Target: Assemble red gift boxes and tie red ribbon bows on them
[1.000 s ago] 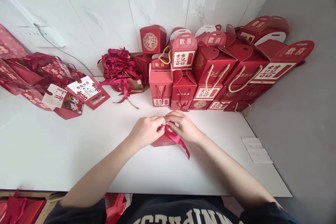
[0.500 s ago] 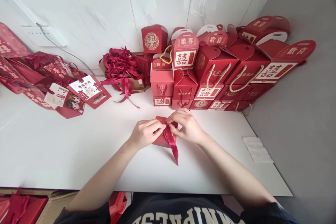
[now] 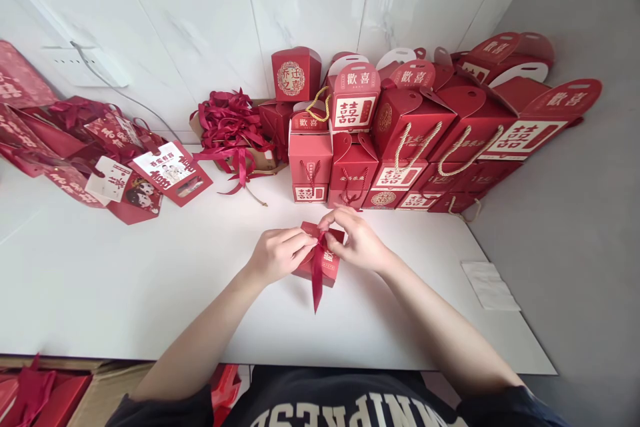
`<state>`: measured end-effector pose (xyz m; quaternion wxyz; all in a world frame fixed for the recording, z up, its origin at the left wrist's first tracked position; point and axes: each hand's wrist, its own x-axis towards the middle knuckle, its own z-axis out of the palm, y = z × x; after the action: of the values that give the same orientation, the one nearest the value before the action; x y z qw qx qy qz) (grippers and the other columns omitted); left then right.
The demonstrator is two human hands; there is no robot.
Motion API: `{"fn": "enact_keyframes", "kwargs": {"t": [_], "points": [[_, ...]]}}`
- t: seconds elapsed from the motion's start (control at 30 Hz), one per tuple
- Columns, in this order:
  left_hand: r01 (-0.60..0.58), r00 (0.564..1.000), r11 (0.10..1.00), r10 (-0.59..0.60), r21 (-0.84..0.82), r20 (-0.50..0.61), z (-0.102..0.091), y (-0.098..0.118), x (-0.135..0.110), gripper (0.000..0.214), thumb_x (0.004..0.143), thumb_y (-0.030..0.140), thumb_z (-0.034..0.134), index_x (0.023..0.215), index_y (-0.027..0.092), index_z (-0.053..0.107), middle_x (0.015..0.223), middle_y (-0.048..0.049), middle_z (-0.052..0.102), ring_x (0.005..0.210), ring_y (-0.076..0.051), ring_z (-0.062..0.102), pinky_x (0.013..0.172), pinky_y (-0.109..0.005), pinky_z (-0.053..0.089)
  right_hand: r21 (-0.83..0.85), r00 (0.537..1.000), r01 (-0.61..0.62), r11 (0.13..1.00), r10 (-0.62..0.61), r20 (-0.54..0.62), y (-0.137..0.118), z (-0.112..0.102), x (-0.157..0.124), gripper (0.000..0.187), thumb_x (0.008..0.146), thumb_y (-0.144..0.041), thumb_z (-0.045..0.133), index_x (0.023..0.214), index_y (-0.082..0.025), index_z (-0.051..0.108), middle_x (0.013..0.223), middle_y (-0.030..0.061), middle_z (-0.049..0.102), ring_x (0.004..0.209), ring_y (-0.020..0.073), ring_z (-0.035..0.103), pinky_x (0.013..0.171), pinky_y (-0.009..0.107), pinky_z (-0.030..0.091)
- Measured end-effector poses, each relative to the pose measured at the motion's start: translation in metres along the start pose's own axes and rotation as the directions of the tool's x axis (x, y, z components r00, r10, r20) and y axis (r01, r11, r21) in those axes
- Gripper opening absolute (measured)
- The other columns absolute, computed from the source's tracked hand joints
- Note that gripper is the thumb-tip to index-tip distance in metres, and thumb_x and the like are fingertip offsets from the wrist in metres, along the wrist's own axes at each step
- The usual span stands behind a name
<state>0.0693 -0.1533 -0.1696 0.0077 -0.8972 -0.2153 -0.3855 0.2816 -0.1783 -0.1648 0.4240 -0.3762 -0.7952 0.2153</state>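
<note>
A small red gift box with pale lettering sits on the white table in front of me. A dark red satin ribbon crosses its top, and one tail hangs down over the near side. My left hand is closed at the left of the box, thumb and fingertips pinching the ribbon near the middle. From the right, my right hand curls over the top, its fingertips at the ribbon's knot. The fingers hide part of the knot and the lid.
Stacked red gift boxes stand along the wall at back right. A carton of loose ribbons is at back centre. Red bags with tags lie at left. A white tissue is by the right edge, and an open carton stands below the front edge.
The ribbon's hanging tail has swung from right to left, uncovering lettering on the box. The box has turned slightly. Both hands stay at the ribbon.
</note>
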Motion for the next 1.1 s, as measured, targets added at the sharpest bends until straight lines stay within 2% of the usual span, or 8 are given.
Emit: {"fn": "enact_keyframes", "kwargs": {"t": [0.23,0.43,0.6,0.7,0.77,0.83,0.97,1.1], "points": [[-0.011,1.000,1.000,0.011,0.027,-0.002,-0.001,0.002,0.003,0.012,0.086,0.010,0.060,0.079,0.019,0.064,0.071,0.0034,0.070,0.062,-0.009,0.065,0.060,-0.020,0.050,0.016,0.999,-0.024,1.000,0.023,0.045,-0.003,0.003,-0.001,0.030,0.081,-0.006,0.052,0.105,-0.022,0.055,0.101,0.0035,0.065,0.094,0.0199,0.060,0.092,0.038,0.043],[-0.041,0.999,0.997,0.040,0.062,0.013,-0.002,0.003,0.005,0.014,0.087,0.011,0.057,0.079,0.019,0.064,0.068,0.0040,0.068,0.059,-0.008,0.063,0.059,-0.019,0.049,-0.198,0.985,-0.115,0.973,0.087,-0.147,-0.004,0.015,-0.005,0.011,0.088,-0.013,0.048,0.092,-0.022,0.054,0.084,0.0025,0.061,0.080,0.0181,0.057,0.079,0.033,0.045],[-0.066,0.997,0.996,0.064,0.062,0.034,-0.001,0.000,0.002,0.014,0.088,0.012,0.057,0.082,0.020,0.066,0.073,0.0030,0.069,0.064,-0.009,0.065,0.065,-0.020,0.052,-0.459,0.960,-0.205,0.864,0.087,-0.266,0.014,0.003,-0.011,0.014,0.083,-0.009,0.048,0.080,-0.021,0.054,0.077,0.0066,0.057,0.080,0.0247,0.053,0.078,0.040,0.039],[-0.092,0.996,0.994,0.091,0.059,0.018,0.000,-0.002,0.001,0.013,0.087,0.010,0.058,0.083,0.020,0.066,0.075,0.0036,0.070,0.064,-0.008,0.066,0.065,-0.019,0.053,-0.599,0.920,-0.379,0.706,0.217,-0.326,0.021,-0.022,-0.015,0.019,0.084,-0.005,0.045,0.086,-0.019,0.057,0.082,0.0113,0.059,0.084,0.0287,0.054,0.075,0.042,0.040],[-0.109,0.994,0.992,0.109,0.065,0.005,0.000,-0.003,0.001,0.013,0.087,0.009,0.059,0.085,0.020,0.066,0.075,0.0039,0.070,0.065,-0.007,0.066,0.064,-0.019,0.053,-0.637,0.892,-0.451,0.625,0.352,-0.286,0.019,-0.038,-0.017,0.023,0.081,-0.002,0.046,0.091,-0.018,0.059,0.090,0.0149,0.060,0.089,0.0316,0.056,0.073,0.042,0.042],[-0.130,0.991,0.988,0.131,0.084,0.001,0.000,-0.003,0.001,0.013,0.086,0.008,0.060,0.087,0.020,0.065,0.076,0.0037,0.070,0.067,-0.008,0.067,0.064,-0.020,0.052,-0.566,0.895,-0.428,0.705,0.420,-0.152,0.012,-0.049,-0.018,0.027,0.082,-0.002,0.047,0.098,-0.018,0.061,0.100,0.0154,0.061,0.097,0.0316,0.057,0.078,0.042,0.045],[-0.202,0.979,0.967,0.199,0.157,0.036,-0.003,-0.001,0.002,0.014,0.085,0.008,0.060,0.092,0.019,0.064,0.081,0.0024,0.071,0.069,-0.010,0.068,0.062,-0.022,0.051,-0.139,0.940,-0.299,0.944,0.317,0.130,0.001,-0.049,-0.010,0.024,0.099,-0.027,0.040,0.102,-0.023,0.064,0.114,0.0083,0.061,0.110,0.0236,0.057,0.097,0.039,0.045],[-0.280,0.960,0.936,0.269,0.215,0.080,-0.007,0.002,0.006,0.018,0.084,0.004,0.059,0.095,0.018,0.063,0.080,0.0015,0.070,0.064,-0.010,0.066,0.056,-0.023,0.048,0.079,0.906,-0.365,0.928,0.334,0.260,0.008,-0.035,0.002,0.042,0.101,-0.047,0.033,0.090,-0.022,0.064,0.104,0.0053,0.065,0.102,0.0206,0.061,0.094,0.037,0.047]]}}
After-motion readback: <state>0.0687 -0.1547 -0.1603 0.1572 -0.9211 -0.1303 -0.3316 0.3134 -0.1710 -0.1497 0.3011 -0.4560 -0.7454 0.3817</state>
